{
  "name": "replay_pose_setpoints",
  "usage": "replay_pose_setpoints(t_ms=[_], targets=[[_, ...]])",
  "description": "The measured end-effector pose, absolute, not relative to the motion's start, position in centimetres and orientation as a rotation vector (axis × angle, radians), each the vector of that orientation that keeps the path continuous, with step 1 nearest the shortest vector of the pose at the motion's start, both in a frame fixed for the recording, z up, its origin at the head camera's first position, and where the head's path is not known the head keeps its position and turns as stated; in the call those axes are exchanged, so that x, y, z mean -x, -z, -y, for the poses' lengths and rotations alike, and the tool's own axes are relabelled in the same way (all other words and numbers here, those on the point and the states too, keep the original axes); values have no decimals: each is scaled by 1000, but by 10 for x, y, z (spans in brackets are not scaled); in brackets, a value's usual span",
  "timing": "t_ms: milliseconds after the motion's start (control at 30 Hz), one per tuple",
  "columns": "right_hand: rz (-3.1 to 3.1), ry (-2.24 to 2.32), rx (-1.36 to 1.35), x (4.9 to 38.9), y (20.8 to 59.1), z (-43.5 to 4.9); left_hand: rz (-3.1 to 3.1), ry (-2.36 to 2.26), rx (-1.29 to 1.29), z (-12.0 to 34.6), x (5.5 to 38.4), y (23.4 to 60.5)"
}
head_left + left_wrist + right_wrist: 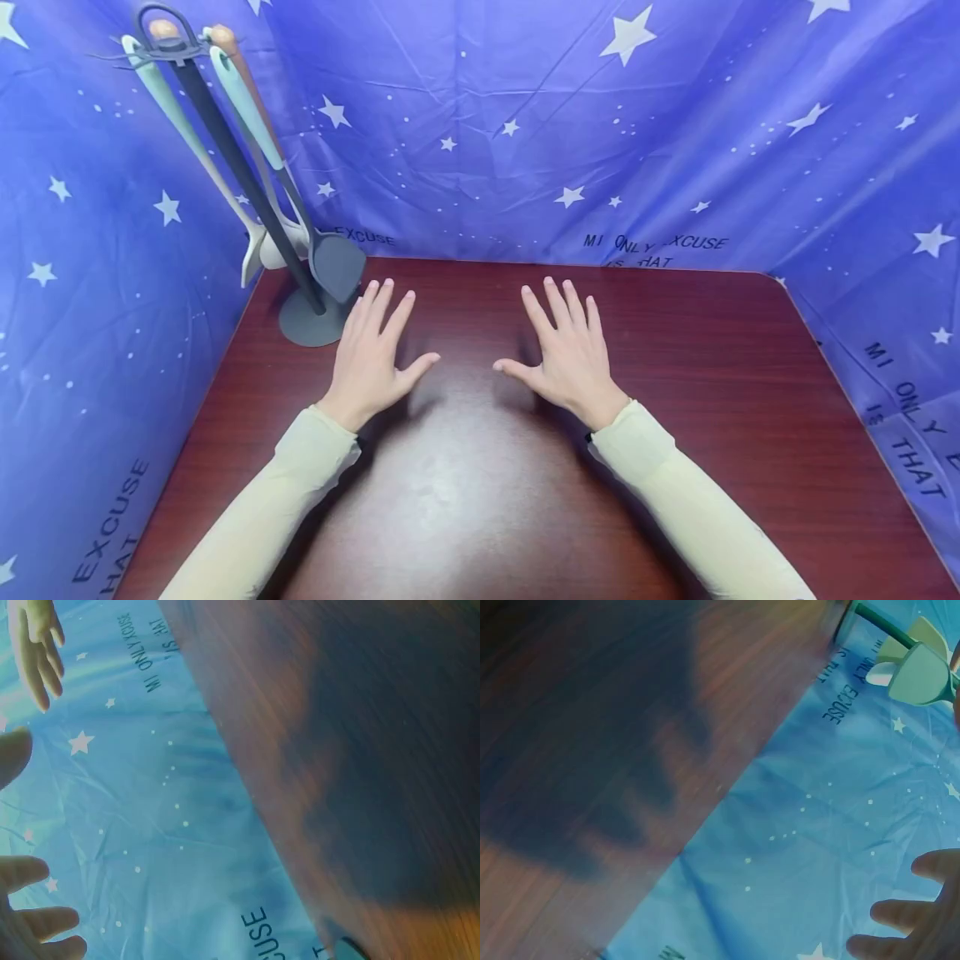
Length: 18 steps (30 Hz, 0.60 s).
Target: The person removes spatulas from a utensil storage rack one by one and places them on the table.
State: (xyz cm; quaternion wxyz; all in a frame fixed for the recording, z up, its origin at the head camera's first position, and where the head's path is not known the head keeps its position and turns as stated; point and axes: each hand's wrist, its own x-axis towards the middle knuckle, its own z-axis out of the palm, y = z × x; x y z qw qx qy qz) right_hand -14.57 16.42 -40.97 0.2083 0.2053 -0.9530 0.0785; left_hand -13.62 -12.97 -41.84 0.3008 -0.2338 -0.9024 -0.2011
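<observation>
Starry cloth [465, 108] backs one table [480, 492]; your two hands [367, 358] [573, 358], spread wide, hover above, one utensil rack [252, 196] beside the left

White-starred blue cloth [457, 192]; reddish-brown, grained table [712, 375]; dark grey stand [257, 200]; mint-and-grey spatula [339, 262].

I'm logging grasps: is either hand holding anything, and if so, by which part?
Nothing is held. The left hand and the right hand are both spread and empty; the kitchen utensil stand near the left hand is not gripped.
</observation>
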Motion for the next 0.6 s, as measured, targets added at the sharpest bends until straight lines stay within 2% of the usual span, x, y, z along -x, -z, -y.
replay_pose_setpoints(t_ms=[600], targets=[[2529, -389, -716, 169, 398, -112, 2197, 688, 562, 166, 139, 404]])
